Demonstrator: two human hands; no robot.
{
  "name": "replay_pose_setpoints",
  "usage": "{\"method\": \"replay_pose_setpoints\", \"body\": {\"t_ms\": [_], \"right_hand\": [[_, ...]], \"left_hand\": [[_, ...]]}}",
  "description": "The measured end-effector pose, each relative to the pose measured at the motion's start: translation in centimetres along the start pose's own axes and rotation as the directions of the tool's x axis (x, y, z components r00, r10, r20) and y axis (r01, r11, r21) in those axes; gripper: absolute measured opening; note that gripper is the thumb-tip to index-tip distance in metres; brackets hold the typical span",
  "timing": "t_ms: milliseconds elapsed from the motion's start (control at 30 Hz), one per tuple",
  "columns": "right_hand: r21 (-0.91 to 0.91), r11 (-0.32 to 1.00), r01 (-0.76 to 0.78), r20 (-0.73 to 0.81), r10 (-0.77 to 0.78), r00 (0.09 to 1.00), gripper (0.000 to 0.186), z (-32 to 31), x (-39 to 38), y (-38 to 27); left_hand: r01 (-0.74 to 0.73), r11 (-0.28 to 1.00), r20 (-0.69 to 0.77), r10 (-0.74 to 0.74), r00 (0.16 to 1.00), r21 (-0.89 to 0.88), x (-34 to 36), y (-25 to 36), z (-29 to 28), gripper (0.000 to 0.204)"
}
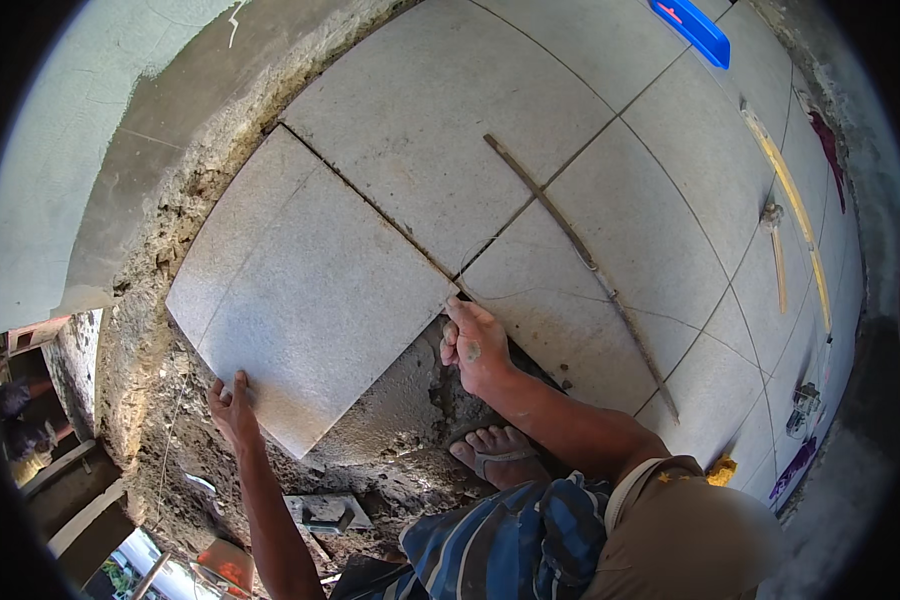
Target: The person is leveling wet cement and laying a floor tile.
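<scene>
A large pale grey floor tile [310, 290] lies at an angle over wet grey mortar [395, 400], its far edge close to the laid tiles. My left hand [232, 408] grips its near left edge, thumb on top and the other fingers at the rim. At the tile's right corner, my right hand [475, 345] is closed with thumb and forefinger on the corner; its other fingers curl into the palm. A thin string loops over the laid tiles by this corner. Below the tile, a trowel [328, 514] with a flat metal blade rests on the rough ground.
Laid tiles [590, 210] carry a long thin strip [570, 235], a blue tray [692, 32], a yellow straight bar [795, 200] and a hammer-like tool [775, 250]. A rough wall base [195, 180] borders the left. Near me are a sandalled foot [498, 455], striped cloth [500, 540] and a brown cap [670, 535].
</scene>
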State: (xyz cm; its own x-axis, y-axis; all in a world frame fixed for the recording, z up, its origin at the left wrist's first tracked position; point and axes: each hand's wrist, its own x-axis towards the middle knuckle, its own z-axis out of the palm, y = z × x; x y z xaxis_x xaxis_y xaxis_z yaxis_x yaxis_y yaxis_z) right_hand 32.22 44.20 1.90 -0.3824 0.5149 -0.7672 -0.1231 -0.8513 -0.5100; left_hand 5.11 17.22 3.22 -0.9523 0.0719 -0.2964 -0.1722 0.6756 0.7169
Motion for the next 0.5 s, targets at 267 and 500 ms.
{"method": "replay_pose_setpoints", "body": {"t_ms": [267,500], "right_hand": [[-0.035,0.999,0.008,-0.008,-0.009,1.0,0.029,0.3,0.0,0.1],[-0.055,0.998,0.02,-0.016,-0.021,1.0,0.028,0.6,0.1,0.3]], "left_hand": [[-0.033,0.995,-0.047,0.037,0.998,0.097,-0.1,0.3,0.0,0.076],[-0.053,0.97,-0.077,0.073,0.994,0.238,0.0,1.1,-0.7,0.068]]}}
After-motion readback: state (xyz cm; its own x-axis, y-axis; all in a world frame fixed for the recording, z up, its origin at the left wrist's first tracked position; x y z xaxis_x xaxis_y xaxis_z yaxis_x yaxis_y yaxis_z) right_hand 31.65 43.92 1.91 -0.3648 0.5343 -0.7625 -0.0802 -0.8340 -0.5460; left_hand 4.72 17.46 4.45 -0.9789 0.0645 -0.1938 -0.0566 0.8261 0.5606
